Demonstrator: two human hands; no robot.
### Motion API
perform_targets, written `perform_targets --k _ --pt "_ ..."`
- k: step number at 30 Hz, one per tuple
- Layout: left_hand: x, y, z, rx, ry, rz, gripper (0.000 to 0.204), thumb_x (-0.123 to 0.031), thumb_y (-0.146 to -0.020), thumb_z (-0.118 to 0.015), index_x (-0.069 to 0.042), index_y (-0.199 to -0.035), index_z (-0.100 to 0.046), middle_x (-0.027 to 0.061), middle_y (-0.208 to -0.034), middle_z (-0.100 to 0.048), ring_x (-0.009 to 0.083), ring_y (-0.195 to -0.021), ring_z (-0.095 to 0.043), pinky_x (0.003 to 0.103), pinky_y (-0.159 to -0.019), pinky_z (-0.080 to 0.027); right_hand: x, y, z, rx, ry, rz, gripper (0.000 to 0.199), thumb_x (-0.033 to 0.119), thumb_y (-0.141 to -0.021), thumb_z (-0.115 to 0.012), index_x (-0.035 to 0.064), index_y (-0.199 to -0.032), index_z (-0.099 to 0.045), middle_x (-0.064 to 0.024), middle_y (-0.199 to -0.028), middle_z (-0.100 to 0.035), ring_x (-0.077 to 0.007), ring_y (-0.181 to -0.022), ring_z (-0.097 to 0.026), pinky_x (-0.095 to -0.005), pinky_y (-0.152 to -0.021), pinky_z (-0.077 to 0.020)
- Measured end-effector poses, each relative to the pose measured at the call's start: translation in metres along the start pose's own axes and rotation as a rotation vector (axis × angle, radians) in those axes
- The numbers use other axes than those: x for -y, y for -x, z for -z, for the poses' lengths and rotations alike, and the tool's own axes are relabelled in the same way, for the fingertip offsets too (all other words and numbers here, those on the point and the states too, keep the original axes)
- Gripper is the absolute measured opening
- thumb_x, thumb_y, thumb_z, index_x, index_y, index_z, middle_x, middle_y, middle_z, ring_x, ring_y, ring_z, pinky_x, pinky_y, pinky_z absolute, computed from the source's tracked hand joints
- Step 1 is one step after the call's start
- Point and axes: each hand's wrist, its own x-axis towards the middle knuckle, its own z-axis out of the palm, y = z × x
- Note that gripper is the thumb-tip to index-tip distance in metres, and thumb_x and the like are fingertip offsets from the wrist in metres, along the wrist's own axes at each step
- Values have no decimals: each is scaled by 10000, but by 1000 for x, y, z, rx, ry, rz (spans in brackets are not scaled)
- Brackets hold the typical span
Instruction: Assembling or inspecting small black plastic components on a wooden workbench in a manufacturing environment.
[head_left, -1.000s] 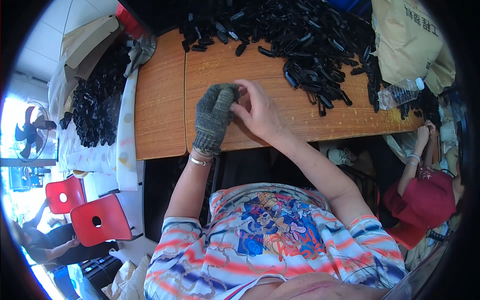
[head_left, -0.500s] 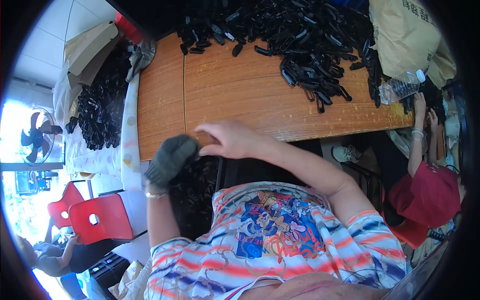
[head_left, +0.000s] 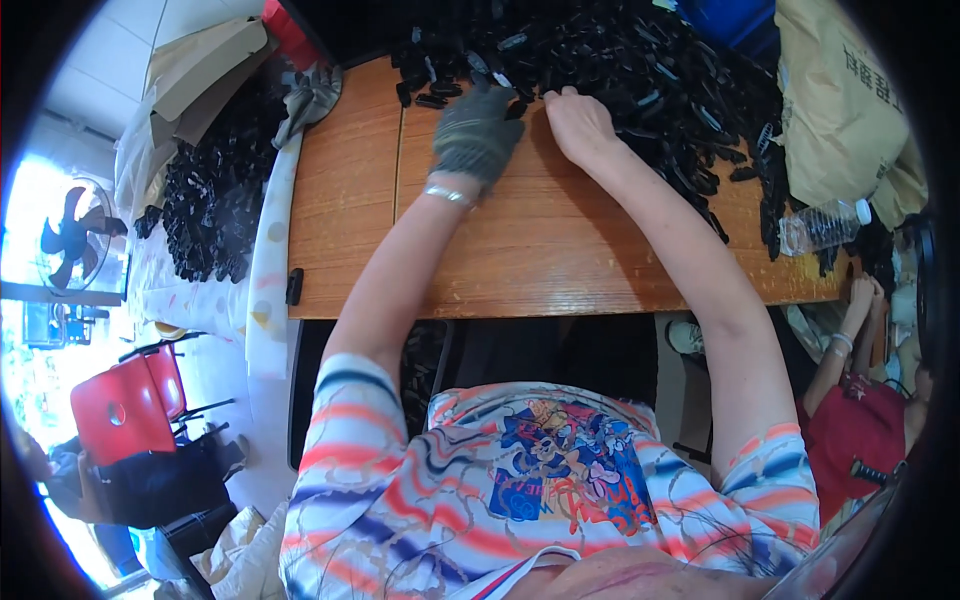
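My left hand (head_left: pixel 474 135), in a dark grey-green knit glove, reaches to the near edge of a heap of small black plastic pieces (head_left: pixel 650 85). Its fingers lie stretched over the edge, with the thumb apart on the right. To its right, my bare right hand (head_left: pixel 582 125) has its fingers bent, their tips at the heap's edge. Whatever they pinch is too dark to make out. One black plastic piece (head_left: pixel 295 287) lies alone at the left edge of the wooden table (head_left: pixel 480 240).
A clear plastic bottle (head_left: pixel 825 228) lies beside a brown paper sack (head_left: pixel 845 110) at right. More black parts (head_left: pixel 208 215) cover a side table at left, with a grey glove (head_left: pixel 308 100) nearby. A co-worker in a dark red shirt (head_left: pixel 855 440) sits at right.
Both hands have parted and moved from the table's near edge up to the heap. A lone black piece now shows at the table's left edge. A red chair at left has shifted.
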Motion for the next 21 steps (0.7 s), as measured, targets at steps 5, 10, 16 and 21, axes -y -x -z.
perform_targets --k 5,10,16,21 --pt "5 -13 -10 192 -54 84 260 -274 -892 -649 -127 -1091 -727 144 -1134 -673 323 -1035 -651 426 -892 -509 1 5 13 67 -82 52 256 84 -900 -576 -22 -1126 -629 -224 -948 -676 -360 -916 -695 -422 -774 -583" --pt "6 6 28 360 -124 114 276 -250 -920 -590 -95 -1103 -725 146 -1148 -682 333 -1026 -669 430 -870 -539 10 44 10 127 -1303 -271 251 89 -863 -747 -39 -1029 -610 -84 -761 -652 -139 -595 -652 -270 -573 -540" --pt "11 27 26 102 -33 106 295 -290 -927 -605 -109 -1129 -721 134 -1188 -664 312 -1082 -645 435 -910 -521 15 76 -2 -99 -627 -48 243 149 -825 -785 8 -959 -640 -93 -804 -678 -224 -741 -683 -350 -666 -525" --pt "10 21 23 235 -64 117 285 -247 -914 -644 -80 -1132 -716 138 -1131 -687 294 -1008 -669 410 -874 -528 20 75 1 -129 -295 40 203 137 -837 -761 21 -952 -641 -104 -877 -670 -245 -751 -664 -356 -696 -521"
